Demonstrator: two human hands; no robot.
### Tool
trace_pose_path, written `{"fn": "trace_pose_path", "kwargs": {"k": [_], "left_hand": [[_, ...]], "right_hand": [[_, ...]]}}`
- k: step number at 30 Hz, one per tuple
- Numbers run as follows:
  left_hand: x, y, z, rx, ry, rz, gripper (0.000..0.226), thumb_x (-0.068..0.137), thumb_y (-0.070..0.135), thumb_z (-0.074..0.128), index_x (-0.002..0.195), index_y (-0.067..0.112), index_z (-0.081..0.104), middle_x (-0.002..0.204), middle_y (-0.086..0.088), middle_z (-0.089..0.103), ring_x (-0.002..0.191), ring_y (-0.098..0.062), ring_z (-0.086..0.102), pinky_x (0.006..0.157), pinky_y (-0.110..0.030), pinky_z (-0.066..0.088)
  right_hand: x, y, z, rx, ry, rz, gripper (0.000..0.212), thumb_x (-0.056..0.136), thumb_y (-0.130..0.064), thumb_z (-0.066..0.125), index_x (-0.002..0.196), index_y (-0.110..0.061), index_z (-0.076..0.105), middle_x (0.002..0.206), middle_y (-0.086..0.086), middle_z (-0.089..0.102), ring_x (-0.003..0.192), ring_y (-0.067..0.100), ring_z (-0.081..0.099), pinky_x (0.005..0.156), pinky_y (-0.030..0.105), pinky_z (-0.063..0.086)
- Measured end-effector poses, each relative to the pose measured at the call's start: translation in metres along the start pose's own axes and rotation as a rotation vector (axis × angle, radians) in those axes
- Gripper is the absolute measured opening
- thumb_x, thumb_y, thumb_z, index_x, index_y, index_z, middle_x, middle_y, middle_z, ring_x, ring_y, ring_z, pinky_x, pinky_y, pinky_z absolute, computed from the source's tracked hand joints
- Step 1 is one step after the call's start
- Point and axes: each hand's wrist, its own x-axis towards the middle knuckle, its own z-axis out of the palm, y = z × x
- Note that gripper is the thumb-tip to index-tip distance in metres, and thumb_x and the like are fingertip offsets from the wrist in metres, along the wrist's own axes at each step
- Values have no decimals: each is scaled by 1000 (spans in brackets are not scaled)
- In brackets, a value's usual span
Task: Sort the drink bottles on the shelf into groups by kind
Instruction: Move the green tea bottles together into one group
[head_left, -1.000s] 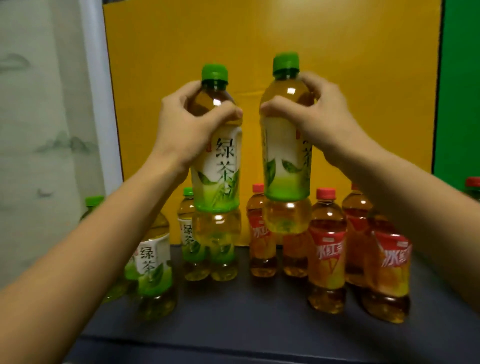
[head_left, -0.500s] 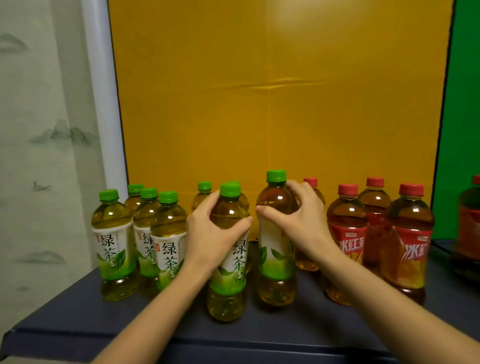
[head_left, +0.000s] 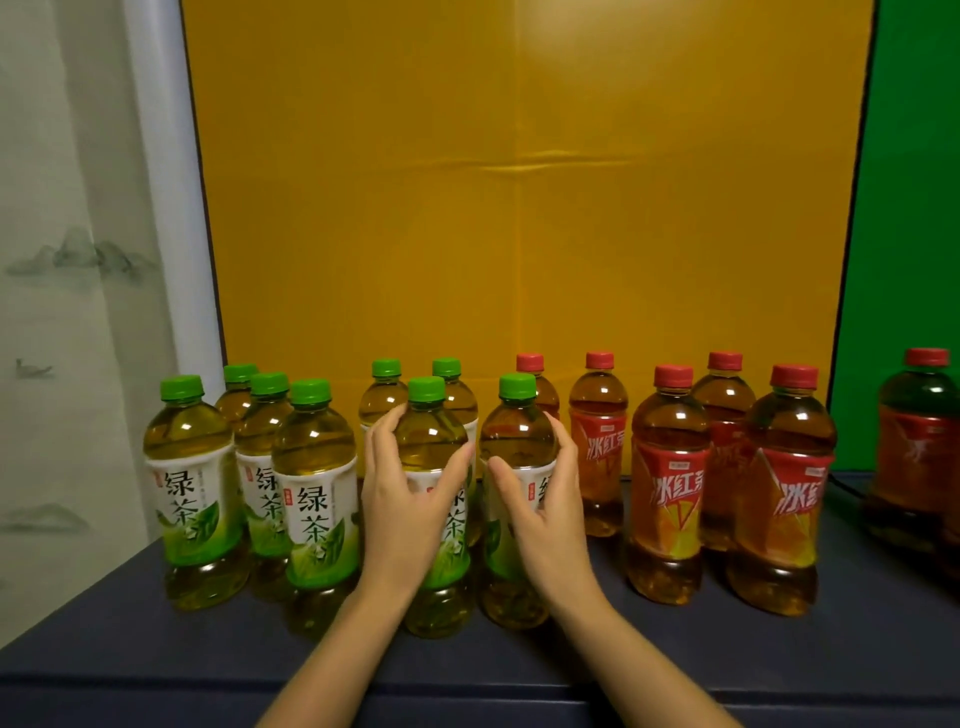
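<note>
The person's left hand (head_left: 410, 499) is wrapped round the first green tea bottle (head_left: 434, 441), with the thumb across the front of the label and the fingers round its left side. The right hand (head_left: 543, 504) holds the second green tea bottle (head_left: 517, 441) in mirror fashion. How firm either grip is cannot be told. Both bottles stand upright on the dark shelf (head_left: 156, 649), just beside each other near the middle of the row.

The step in hand looks like settling this pair onto the green side. A cluster of four green tea bottles (head_left: 314, 499) stands to the left, with a small gap between it and the pair. Two rear green tea bottles (head_left: 387, 397) stand directly behind the pair.

The iced black tea bottles (head_left: 670, 493) fill the right side. One red-capped bottle (head_left: 543, 395) stands just behind the second bottle, close to the right hand's fingers.

To do the step well, each hand should probably:
- open outward only a little;
- draw straight back toward the person, so that no knuckle tips a neighbour.

Nudging the pair left toward the cluster before letting go would likely make the boundary between the two kinds plainer.

A lone red-capped bottle (head_left: 924, 447) stands well apart at the far right and seems yet to be gathered in.
</note>
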Motion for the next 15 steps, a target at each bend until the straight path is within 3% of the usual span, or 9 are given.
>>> {"fn": "trace_pose_path", "kwargs": {"k": [2,5,9,12,13,15], "left_hand": [[-2,-2,0,41,-9,4,77,74,50,56,139,16,30,131,7,36,126,-3,32,99,-16,29],[-3,-4,-1,51,-19,-16,82,77,49,53,144,16,20,147,-1,29,128,4,20,98,-7,19],[1,-9,0,73,-29,-36,78,83,37,57,145,16,14,151,-4,24,133,-4,21,100,-14,20],[5,-14,3,94,-20,-57,79,86,35,57,146,15,11,153,-6,20,141,-17,21,103,-18,20],[5,-15,4,100,-19,-64,80,86,36,56,147,15,9,155,-6,17,142,-18,19,104,-19,19],[6,-16,5,104,-17,-75,82,87,37,55,148,16,4,157,-5,12,143,-18,15,104,-20,17]], "right_hand": [[1,2,3,-9,-4,-3,74,74,-56,59,137,-33,27,141,-9,38,132,5,34,109,28,35],[4,1,9,-29,-39,3,68,80,-50,58,136,-36,21,142,-11,31,133,2,28,103,7,25],[9,6,17,-38,-82,25,70,85,-41,57,142,-26,19,146,-4,30,135,6,28,103,10,26],[12,10,21,-33,-111,56,73,84,-46,54,143,-28,15,146,-6,31,132,3,29,96,-1,25],[13,13,21,-36,-121,60,75,84,-50,54,143,-29,14,146,-6,31,132,4,30,99,3,26],[13,23,22,-47,-157,75,79,83,-57,54,143,-29,12,145,-4,36,133,8,34,109,23,32]]}}
